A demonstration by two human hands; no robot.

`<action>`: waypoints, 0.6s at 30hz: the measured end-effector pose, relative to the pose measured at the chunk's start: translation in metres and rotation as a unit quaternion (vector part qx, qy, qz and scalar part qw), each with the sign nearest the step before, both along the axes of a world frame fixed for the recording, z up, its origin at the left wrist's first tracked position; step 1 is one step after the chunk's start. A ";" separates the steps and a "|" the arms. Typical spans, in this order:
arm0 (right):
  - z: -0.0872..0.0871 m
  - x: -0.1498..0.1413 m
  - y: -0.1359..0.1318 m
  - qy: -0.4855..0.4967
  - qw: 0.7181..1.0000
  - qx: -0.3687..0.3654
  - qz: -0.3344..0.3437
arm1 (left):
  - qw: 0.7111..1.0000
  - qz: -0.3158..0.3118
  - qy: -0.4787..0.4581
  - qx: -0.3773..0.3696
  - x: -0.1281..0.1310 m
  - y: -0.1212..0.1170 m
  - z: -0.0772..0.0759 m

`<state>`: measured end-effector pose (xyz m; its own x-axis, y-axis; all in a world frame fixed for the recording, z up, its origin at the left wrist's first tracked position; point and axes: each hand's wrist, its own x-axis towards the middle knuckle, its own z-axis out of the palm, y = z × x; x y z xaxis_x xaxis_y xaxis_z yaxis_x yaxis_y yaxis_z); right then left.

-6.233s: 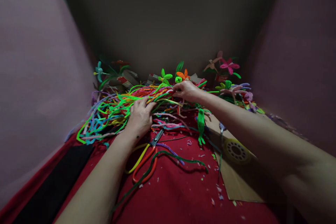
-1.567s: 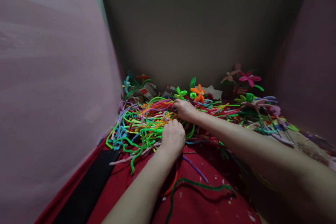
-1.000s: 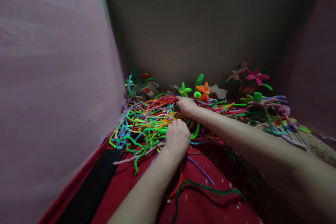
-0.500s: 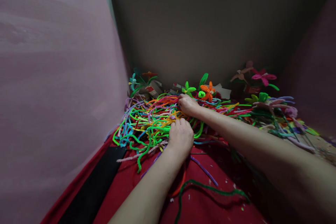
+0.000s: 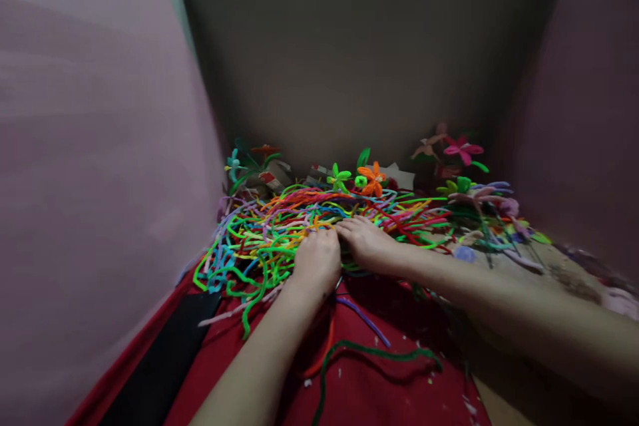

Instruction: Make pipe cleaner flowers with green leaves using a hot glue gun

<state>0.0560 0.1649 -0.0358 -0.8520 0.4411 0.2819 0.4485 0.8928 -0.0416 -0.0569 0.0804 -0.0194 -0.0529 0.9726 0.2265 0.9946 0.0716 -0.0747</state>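
Note:
A wide heap of pipe cleaners (image 5: 279, 213) in many colours lies across the far part of the red cloth (image 5: 379, 386). My left hand (image 5: 318, 259) is closed at the heap's front edge, around some green and yellow pipe cleaners; its fingertips are hidden underneath. Close on its right, my right hand (image 5: 367, 243) bends its fingers down onto the pipe cleaners, fingertips partly hidden in the strands. An orange scissor handle (image 5: 327, 349) shows partly below my left wrist. Nearer me lie a dark green pipe cleaner (image 5: 379, 354) and a purple pipe cleaner (image 5: 364, 321).
Behind the heap stand an orange flower (image 5: 373, 180), a light green flower (image 5: 339, 178) and a pink flower (image 5: 464, 149). A black strip (image 5: 164, 359) lies at left. Cardboard (image 5: 499, 383) sits under my right forearm. Pale walls (image 5: 100, 180) close in both sides.
My right hand has come down from the back of the heap to beside my left hand. My left hand stays closed at the front edge. The view has shifted, moving everything slightly left.

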 end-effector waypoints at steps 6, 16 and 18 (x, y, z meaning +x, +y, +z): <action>-0.018 0.000 -0.012 0.048 0.998 0.012 -0.034 | 0.999 0.036 -0.035 0.015 -0.010 0.002 0.006; -0.017 -0.002 -0.016 0.038 0.999 0.011 -0.026 | 0.999 0.049 -0.023 0.005 -0.018 0.007 0.001; -0.016 -0.001 -0.017 0.034 0.999 0.004 -0.023 | 0.999 0.042 -0.007 -0.007 -0.018 0.006 0.001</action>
